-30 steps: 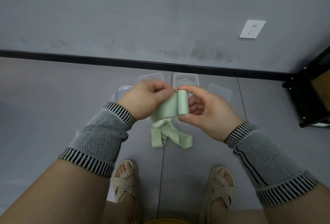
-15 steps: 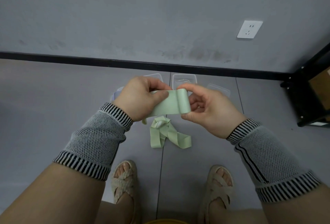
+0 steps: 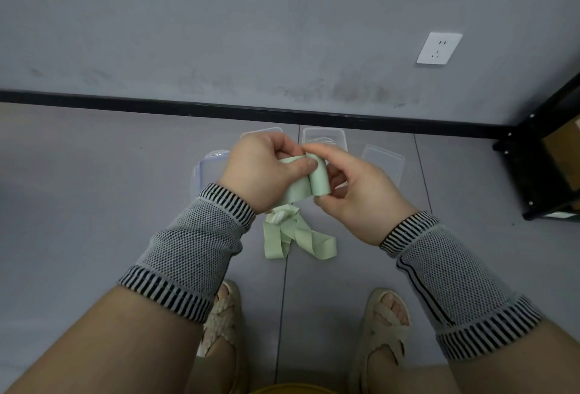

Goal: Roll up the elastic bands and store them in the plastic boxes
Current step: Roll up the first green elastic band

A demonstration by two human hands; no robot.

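Observation:
A pale green elastic band (image 3: 318, 178) is partly wound into a small roll held upright between both hands. My right hand (image 3: 357, 192) pinches the roll between thumb and fingers. My left hand (image 3: 263, 170) grips the flat stretch of band just left of the roll, thumb pressed on it. The loose tail (image 3: 298, 236) hangs down and lies crumpled on the grey floor between my feet. Clear plastic boxes sit on the floor behind my hands: one (image 3: 324, 136) at centre, one (image 3: 384, 159) to the right, a blue-edged one (image 3: 204, 170) to the left.
A black skirting strip (image 3: 157, 103) runs along the grey wall, with a white socket (image 3: 439, 48) above. A black shelf frame (image 3: 539, 167) stands at the right edge. My sandalled feet (image 3: 386, 321) are near the bottom.
My left hand has slid in toward the roll, so the flat stretch between the hands is shorter. Both hands sit slightly closer together; the tail on the floor has barely shifted.

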